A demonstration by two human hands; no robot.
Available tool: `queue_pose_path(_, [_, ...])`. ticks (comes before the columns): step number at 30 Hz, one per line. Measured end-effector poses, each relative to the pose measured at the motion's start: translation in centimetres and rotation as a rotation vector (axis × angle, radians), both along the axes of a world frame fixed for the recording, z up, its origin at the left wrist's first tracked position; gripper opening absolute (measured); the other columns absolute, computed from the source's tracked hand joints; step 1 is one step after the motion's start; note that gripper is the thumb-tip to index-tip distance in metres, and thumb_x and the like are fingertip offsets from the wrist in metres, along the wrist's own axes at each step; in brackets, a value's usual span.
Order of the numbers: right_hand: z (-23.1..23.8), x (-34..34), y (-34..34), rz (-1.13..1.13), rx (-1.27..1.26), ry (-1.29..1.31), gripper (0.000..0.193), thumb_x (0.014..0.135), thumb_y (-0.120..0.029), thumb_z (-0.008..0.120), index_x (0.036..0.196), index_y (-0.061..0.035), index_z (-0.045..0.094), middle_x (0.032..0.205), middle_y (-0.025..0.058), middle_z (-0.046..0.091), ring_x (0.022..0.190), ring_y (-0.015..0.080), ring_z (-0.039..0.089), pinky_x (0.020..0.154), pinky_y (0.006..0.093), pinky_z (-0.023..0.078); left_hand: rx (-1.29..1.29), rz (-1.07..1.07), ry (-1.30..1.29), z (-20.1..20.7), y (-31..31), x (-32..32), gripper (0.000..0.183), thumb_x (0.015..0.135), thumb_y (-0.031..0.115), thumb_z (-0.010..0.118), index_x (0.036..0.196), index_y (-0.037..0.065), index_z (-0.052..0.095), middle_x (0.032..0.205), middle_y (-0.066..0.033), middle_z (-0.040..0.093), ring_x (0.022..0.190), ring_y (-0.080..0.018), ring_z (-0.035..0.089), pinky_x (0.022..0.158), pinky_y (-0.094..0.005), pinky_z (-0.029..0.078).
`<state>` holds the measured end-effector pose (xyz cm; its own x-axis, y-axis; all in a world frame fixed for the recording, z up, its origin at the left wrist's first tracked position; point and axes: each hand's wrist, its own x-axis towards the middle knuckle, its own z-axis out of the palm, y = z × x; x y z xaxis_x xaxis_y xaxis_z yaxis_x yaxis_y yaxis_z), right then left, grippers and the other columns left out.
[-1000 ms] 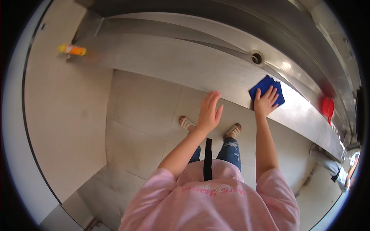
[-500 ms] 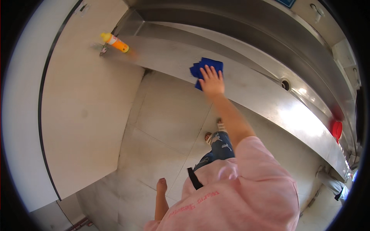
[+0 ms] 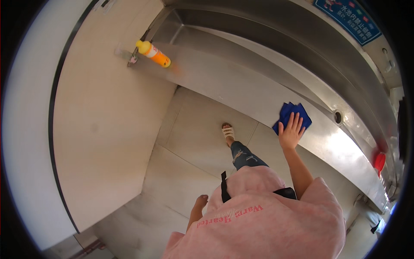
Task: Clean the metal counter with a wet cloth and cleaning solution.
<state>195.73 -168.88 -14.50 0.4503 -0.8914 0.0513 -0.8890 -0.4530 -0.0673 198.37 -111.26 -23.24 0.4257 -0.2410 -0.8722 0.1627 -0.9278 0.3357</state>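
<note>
My right hand (image 3: 292,131) lies flat on a folded blue cloth (image 3: 293,111), fingers stretched out and slightly apart. It presses the cloth against the flat steel front ledge (image 3: 241,101) of a long sink; part of the cloth hangs at the ledge's near edge. Low beside my body is my left hand (image 3: 199,202), away from the sink. Its fingers are mostly hidden, and I see nothing in it. At the ledge's left end is a yellow-capped bottle (image 3: 154,54) with orange contents.
The steel trough (image 3: 258,52) runs behind the ledge, with a round drain (image 3: 337,117). A red-handled item (image 3: 379,162) sits toward the right end. A pale partition (image 3: 103,112) borders the left side, and a blue sign (image 3: 348,19) hangs at the back.
My right hand and the blue cloth have moved right along the ledge. My view and body have shifted, and one sandalled foot now shows farther left.
</note>
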Motion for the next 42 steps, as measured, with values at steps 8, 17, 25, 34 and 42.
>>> queue_pose_path(8, [0.3, 24.9, 1.1, -0.030, 0.098, -0.114, 0.075, 0.090, -0.052, 0.048, 0.148, -0.0081, 0.028, 0.156, 0.0139, 0.023, 0.145, 0.0342, 0.016, 0.114, 0.0556, 0.009, -0.207, 0.473, -0.292, 10.7, -13.5, 24.5, 0.033, 0.098, 0.024, 0.052, 0.121, 0.002, 0.058, 0.102, -0.0096, 0.068, 0.091, -0.0164, 0.064, 0.079, -0.0289, 0.049])
queue_pose_path(17, [1.5, 48.0, -0.2, -0.052, 0.591, -0.691, 0.032, 0.092, -0.022, 0.051, 0.121, -0.0093, 0.056, 0.130, 0.0096, 0.056, 0.125, 0.0260, 0.049, 0.104, 0.0429, 0.037, 0.010, 0.008, -0.327, 13.5, -9.0, 30.7, 0.033, 0.096, 0.025, 0.055, 0.119, 0.003, 0.060, 0.106, -0.0138, 0.068, 0.093, -0.0223, 0.066, 0.080, -0.0327, 0.051])
queue_pose_path(25, [0.3, 47.4, 11.0, 0.483, 0.297, -0.285, 0.051, 0.097, -0.033, 0.044, 0.146, -0.0204, 0.036, 0.155, 0.0018, 0.028, 0.143, 0.0211, 0.023, 0.116, 0.0471, 0.017, -0.236, 0.015, -0.371, 13.2, -11.3, 41.6, 0.031, 0.094, 0.022, 0.058, 0.119, 0.004, 0.061, 0.106, -0.0134, 0.068, 0.093, -0.0217, 0.065, 0.079, -0.0306, 0.049])
queue_pose_path(34, [0.5, 31.7, 4.8, -0.034, 0.026, -0.148, 0.056, 0.088, -0.028, 0.061, 0.141, -0.0235, 0.043, 0.148, 0.0014, 0.039, 0.138, 0.0241, 0.034, 0.113, 0.0469, 0.026, -0.611, 0.051, -0.388, 14.9, -28.2, 58.9, 0.069, 0.088, 0.019, 0.069, 0.143, 0.003, 0.029, 0.135, -0.0154, 0.044, 0.113, -0.0208, 0.053, 0.094, -0.0348, 0.047])
queue_pose_path(42, [2.1, 20.0, -1.4, -0.783, -0.029, -0.470, 0.031, 0.096, -0.019, 0.045, 0.123, -0.0201, 0.059, 0.110, 0.0185, 0.065, 0.099, 0.0385, 0.062, 0.082, 0.0464, 0.049, -0.965, -0.212, -0.529, 13.7, -35.5, 63.4, 0.078, 0.079, 0.017, 0.078, 0.137, 0.000, 0.029, 0.140, -0.0152, 0.037, 0.123, -0.0257, 0.046, 0.105, -0.0421, 0.039])
